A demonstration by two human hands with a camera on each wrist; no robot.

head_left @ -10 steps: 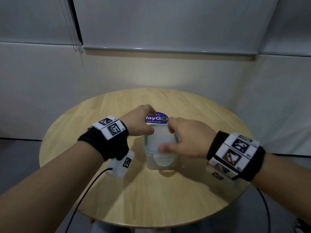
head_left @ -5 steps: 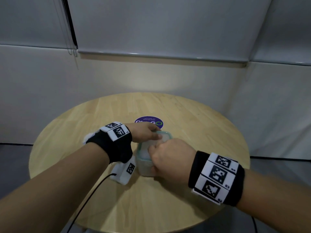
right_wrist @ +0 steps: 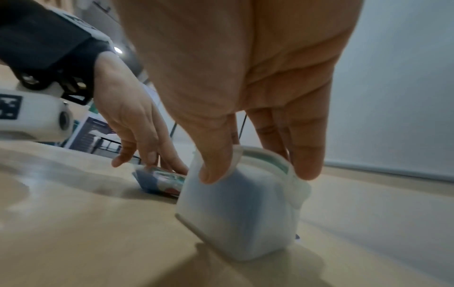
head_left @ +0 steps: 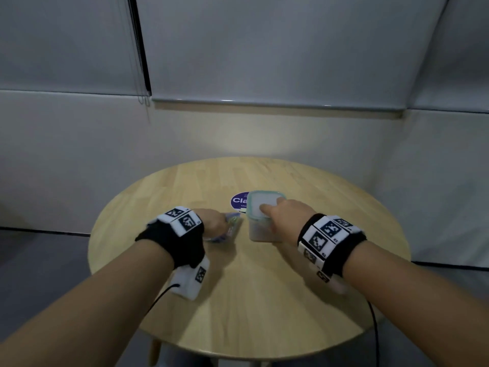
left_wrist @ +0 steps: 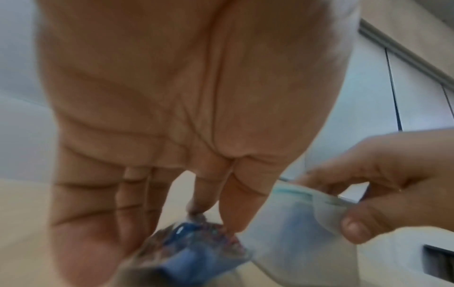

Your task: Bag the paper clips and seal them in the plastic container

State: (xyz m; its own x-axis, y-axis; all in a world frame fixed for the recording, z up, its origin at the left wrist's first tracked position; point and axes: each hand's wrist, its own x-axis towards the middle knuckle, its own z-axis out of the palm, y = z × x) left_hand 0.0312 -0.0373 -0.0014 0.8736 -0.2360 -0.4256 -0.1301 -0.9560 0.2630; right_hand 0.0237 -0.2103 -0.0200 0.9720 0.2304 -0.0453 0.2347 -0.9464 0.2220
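The plastic container [head_left: 260, 221] stands on the round wooden table [head_left: 264, 300], just in front of the purple sticker [head_left: 238, 200]; in the right wrist view it appears tipped, with one bottom edge raised. Its teal-rimmed lid [head_left: 262, 205] is on. The container is clamped by the right hand [head_left: 287, 217]: the thumb [right_wrist: 216, 165] is curled over the near lid tab and the fingers [right_wrist: 307, 151] hang over the far rim.

Just left of the container, touching its wall in the right wrist view, lies a small pack of coloured paper clips [right_wrist: 162, 179], blurred by motion. It is held down or pinched by the fingertips of the left hand [head_left: 211, 221]; whether the fingers are closed round it cannot be told.

The step in hand is judged to be the separation of the clips from the container before bagging. It is best done as follows:

- The container should be set flat and kept steady by the right hand while the pack is drawn clear.
- The pack should be gripped across its sides, not at a corner, so that no clips are spilled.
- The lid tabs should be released evenly.

No bag is identified in any view. Both hands are near the container, one at each side of it.
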